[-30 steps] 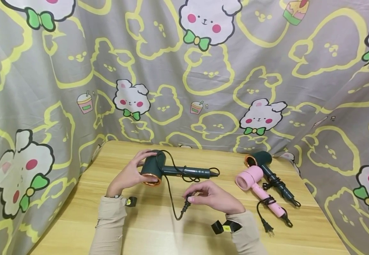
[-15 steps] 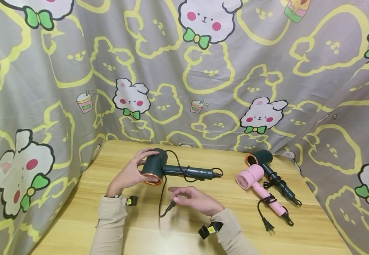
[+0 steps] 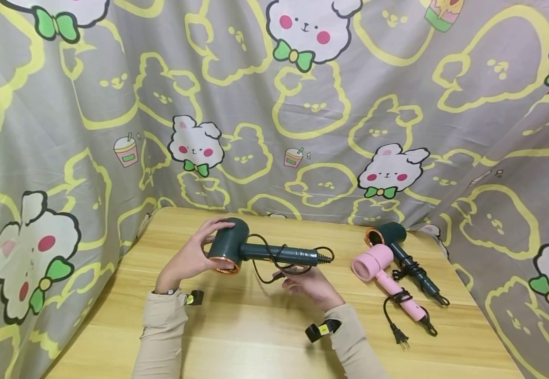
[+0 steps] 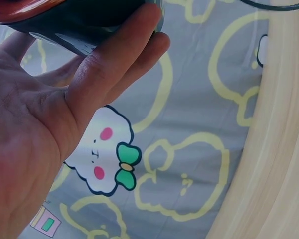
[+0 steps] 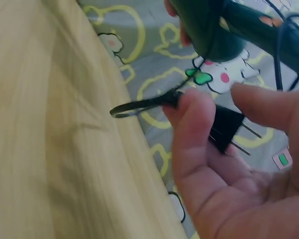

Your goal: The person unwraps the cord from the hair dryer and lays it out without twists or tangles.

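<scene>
My left hand grips the barrel of a dark green hair dryer with a copper-coloured rim, thumb at the rim and fingers over the far end. The dryer's handle points right, raised off the table. Its black cord loops loosely about the handle. Below the handle, my right hand holds the cord's plug between curled fingers, its two prongs sticking out in the right wrist view. Part of the right fingers lies behind the handle and cord in the head view.
To the right on the wooden table lie a pink hair dryer and another dark green hair dryer, each with its cord wrapped on the handle. They touch or overlap. A patterned curtain surrounds the table's back and sides.
The right hand moved left with the plug, then back right and up under the handle. The cord now passes beneath the handle. The left hand keeps its grip, with the dryer raised slightly.
</scene>
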Demonstrator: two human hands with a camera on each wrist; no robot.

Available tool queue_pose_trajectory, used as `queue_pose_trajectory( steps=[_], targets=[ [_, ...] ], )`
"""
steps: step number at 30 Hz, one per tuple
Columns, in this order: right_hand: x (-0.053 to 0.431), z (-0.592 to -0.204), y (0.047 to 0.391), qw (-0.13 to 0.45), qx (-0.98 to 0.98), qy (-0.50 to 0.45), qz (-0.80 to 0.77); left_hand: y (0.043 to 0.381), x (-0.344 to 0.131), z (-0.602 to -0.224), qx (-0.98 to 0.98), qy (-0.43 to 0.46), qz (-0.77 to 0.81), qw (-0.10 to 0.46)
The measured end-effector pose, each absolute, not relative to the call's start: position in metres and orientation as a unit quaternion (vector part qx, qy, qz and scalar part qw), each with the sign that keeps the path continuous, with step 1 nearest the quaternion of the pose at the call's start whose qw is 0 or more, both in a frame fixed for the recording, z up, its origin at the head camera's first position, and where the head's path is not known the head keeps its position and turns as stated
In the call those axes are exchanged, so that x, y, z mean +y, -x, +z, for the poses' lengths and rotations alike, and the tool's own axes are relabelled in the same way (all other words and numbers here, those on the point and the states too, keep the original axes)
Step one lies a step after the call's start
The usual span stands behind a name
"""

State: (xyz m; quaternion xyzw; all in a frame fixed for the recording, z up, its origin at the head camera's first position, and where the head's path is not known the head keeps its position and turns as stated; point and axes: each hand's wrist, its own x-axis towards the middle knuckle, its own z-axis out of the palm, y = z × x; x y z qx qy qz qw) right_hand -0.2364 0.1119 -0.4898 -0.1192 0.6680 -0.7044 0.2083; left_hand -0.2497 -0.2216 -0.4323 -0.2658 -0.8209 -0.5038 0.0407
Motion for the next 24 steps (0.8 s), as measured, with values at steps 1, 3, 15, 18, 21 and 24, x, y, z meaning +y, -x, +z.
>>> queue_pose_trajectory(
  steps=[1,3,15,18,21,24],
  targets=[
    [0.115,-0.490,0.238,0.202,0.653,0.112,-0.721,0.250,-0.222,-0.432,-0.819,0.265,-0.507,0.038],
    [0.121,-0.491,0.240,0.185,0.634,0.097,-0.745,0.250,-0.222,-0.433,-0.818,0.268,-0.508,0.037],
    [0.149,-0.478,0.249,0.087,0.526,0.036,-0.845,0.250,-0.221,-0.434,-0.809,0.294,-0.509,0.017],
    [0.155,-0.468,0.247,0.084,0.495,0.031,-0.864,0.250,-0.220,-0.434,-0.814,0.301,-0.497,0.015],
    [0.161,-0.458,0.245,0.072,0.474,0.033,-0.877,0.251,-0.218,-0.435,-0.820,0.300,-0.488,0.012],
    [0.165,-0.449,0.242,0.056,0.453,0.048,-0.889,0.251,-0.216,-0.436,-0.827,0.295,-0.479,0.006]
  ],
)
